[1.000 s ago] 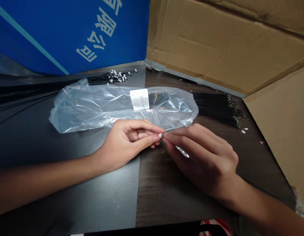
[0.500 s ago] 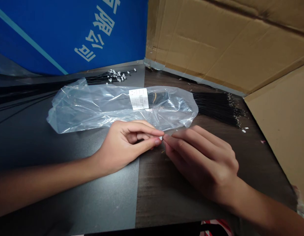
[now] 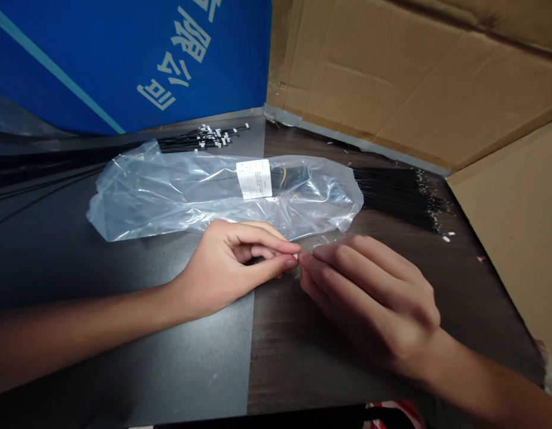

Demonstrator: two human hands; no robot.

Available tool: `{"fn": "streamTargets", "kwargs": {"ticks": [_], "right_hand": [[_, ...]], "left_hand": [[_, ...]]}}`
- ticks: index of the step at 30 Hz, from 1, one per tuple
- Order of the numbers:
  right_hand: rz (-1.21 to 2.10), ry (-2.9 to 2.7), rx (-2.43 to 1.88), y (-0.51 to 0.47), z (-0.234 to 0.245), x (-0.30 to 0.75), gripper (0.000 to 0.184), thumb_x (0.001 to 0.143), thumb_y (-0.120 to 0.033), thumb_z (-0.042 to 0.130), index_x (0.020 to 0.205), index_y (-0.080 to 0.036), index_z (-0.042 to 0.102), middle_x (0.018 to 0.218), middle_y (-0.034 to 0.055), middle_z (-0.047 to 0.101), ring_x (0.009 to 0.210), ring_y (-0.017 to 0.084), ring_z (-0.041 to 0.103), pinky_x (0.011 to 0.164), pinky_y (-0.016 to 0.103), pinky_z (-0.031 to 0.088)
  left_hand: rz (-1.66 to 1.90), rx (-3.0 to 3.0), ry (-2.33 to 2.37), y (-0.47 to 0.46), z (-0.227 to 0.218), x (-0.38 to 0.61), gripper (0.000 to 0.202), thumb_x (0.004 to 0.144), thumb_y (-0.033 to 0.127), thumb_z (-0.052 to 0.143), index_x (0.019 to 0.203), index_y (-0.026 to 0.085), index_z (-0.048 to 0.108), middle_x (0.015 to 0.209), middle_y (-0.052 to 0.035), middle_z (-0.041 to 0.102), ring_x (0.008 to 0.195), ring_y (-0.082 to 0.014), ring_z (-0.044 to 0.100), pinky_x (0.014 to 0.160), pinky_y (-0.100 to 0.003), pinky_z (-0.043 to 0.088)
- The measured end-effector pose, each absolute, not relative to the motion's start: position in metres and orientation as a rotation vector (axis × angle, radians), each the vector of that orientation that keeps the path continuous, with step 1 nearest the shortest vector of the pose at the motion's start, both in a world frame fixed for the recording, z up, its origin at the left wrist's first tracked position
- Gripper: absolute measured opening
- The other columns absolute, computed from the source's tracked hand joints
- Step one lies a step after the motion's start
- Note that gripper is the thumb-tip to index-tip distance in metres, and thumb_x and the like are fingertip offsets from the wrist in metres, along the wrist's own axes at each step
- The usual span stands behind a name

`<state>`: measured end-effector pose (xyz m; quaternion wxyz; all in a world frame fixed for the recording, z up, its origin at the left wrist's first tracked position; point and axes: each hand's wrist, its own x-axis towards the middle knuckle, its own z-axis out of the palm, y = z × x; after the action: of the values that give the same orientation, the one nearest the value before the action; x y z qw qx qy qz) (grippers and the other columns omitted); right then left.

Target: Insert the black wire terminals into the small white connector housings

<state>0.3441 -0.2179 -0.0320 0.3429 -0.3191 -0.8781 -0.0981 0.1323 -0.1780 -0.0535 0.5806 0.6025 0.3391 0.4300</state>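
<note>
Centrally, a small white plug (image 3: 296,256) was situated above the tabletop (image 3: 276,345), just in front of the clear plastic bag, and was largely hidden by fingers. The left hand (image 3: 226,259) held it, the grip pinching it between thumb and index finger. The right hand (image 3: 377,292) lay just beside it, thumb and fingertips pressed together; whether they enclosed anything could not be told. Behind the hands, the clear plastic bag (image 3: 177,196) lay flat and crumpled, bearing a printed white label (image 3: 254,179). From beneath or within its right end, which could not be distinguished, extended a bundle of black wires (image 3: 387,196) with pale tips; two white scraps (image 3: 446,237) lay near these tips. Behind the bag, at left, ran further black wires (image 3: 115,154) ending in white plugs (image 3: 216,137). A blue panel (image 3: 79,53) and a cardboard sheet (image 3: 392,77) bounded the rear.
</note>
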Motion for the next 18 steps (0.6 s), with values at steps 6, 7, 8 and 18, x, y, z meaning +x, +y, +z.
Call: {"fn": "streamTargets", "kwargs": {"ticks": [6,7,8,18], "right_hand": [[-0.231,-2.337,-0.812,-0.2186,-0.0281,0.3431,0.005,0.092,-0.007,0.072,0.088,-0.008,0.07,0.087,0.0104,0.073,0.077,0.017,0.056,0.068,0.037,0.047],[-0.225,-2.343,-0.809,-0.2186,-0.0275,0.343,0.005,0.092,-0.006,0.072,0.087,-0.008,0.07,0.087,0.0105,0.073,0.077,0.017,0.056,0.068,0.037,0.047],[-0.222,-2.346,-0.804,-0.2184,-0.0271,0.3429,0.006,0.092,-0.006,0.072,0.087,-0.008,0.07,0.087,0.0106,0.073,0.077,0.017,0.056,0.067,0.036,0.046],[-0.263,-2.395,-0.748,-0.2151,-0.0301,0.3443,0.008,0.093,-0.005,0.068,0.086,-0.009,0.068,0.084,0.01,0.07,0.075,0.017,0.053,0.064,0.037,0.04]], "left_hand": [[0.998,1.428,0.764,-0.1767,-0.0563,0.1309,0.014,0.082,0.005,0.081,0.089,0.015,0.086,0.09,-0.0067,0.08,0.078,-0.0105,0.075,0.072,-0.012,0.06],[0.996,1.44,0.77,-0.1766,-0.0568,0.1308,0.013,0.082,0.005,0.081,0.09,0.014,0.086,0.091,-0.0071,0.08,0.078,-0.0107,0.075,0.072,-0.012,0.06],[0.992,1.447,0.775,-0.1763,-0.0571,0.1306,0.013,0.082,0.005,0.082,0.09,0.014,0.086,0.091,-0.0076,0.08,0.078,-0.0109,0.075,0.072,-0.013,0.06],[0.922,1.402,0.836,-0.1753,-0.0585,0.1302,0.011,0.079,0.009,0.084,0.091,0.01,0.085,0.088,-0.0097,0.079,0.072,-0.0097,0.072,0.067,-0.011,0.058]]}}
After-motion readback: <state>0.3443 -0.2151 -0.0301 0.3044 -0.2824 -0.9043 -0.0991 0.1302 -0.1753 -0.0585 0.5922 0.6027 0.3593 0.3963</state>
